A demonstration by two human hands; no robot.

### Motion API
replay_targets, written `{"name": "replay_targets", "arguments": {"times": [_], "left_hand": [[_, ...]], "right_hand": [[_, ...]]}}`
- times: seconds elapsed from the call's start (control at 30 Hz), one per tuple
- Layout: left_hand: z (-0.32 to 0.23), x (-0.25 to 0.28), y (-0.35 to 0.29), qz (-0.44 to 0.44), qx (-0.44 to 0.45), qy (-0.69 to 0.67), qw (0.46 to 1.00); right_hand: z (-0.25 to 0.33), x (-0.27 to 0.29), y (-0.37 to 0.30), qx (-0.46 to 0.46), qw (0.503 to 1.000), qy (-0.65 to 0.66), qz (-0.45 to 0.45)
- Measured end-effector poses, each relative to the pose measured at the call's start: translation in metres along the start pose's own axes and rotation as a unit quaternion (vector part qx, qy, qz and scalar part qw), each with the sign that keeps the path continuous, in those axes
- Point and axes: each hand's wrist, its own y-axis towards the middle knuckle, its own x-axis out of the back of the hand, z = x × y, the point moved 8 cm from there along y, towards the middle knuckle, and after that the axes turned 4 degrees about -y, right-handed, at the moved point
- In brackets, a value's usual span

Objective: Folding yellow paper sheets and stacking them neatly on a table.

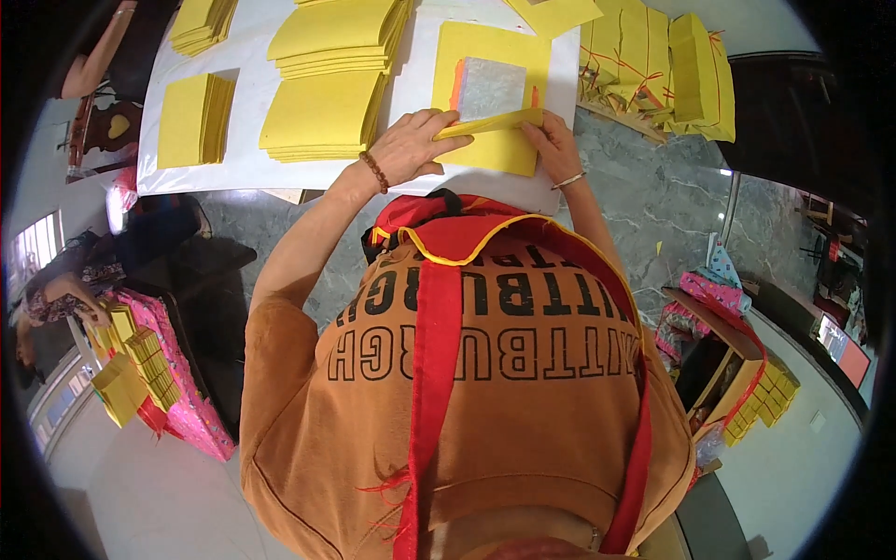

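A yellow paper sheet lies on the white-covered table in front of me. On it rests a silver square with orange showing along its sides. A folded strip of yellow paper runs across the square's near edge, lifted off the sheet below. My left hand pinches the strip's left end, its thumb below and fingers above. At the right end my right hand grips the strip between thumb and fingers. Whether the strip belongs to the same sheet, I cannot tell.
Stacks of yellow paper stand left of my hands on the white table. Tied yellow bundles lie to the right. Another person's arm reaches toward yellow packets at the left. A wooden box stands lower right.
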Motion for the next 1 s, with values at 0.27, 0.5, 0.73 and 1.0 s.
{"name": "replay_targets", "arguments": {"times": [0.27, 0.5, 0.73, 1.0], "left_hand": [[0.014, -0.004, 0.000, 0.015, 0.017, -0.120, 0.993], [0.003, 0.001, 0.000, 0.007, 0.005, -0.036, 0.999], [0.012, -0.002, -0.001, 0.025, 0.015, -0.096, 0.995], [0.021, 0.019, 0.002, -0.033, 0.134, -0.219, 0.966]], "right_hand": [[-0.002, -0.002, 0.001, -0.017, 0.999, 0.023, 0.021], [-0.009, -0.004, 0.001, -0.011, 0.999, 0.043, 0.026], [-0.011, -0.004, 0.001, -0.012, 0.999, 0.043, 0.023], [-0.011, -0.002, 0.000, 0.028, 0.981, 0.186, 0.045]]}}
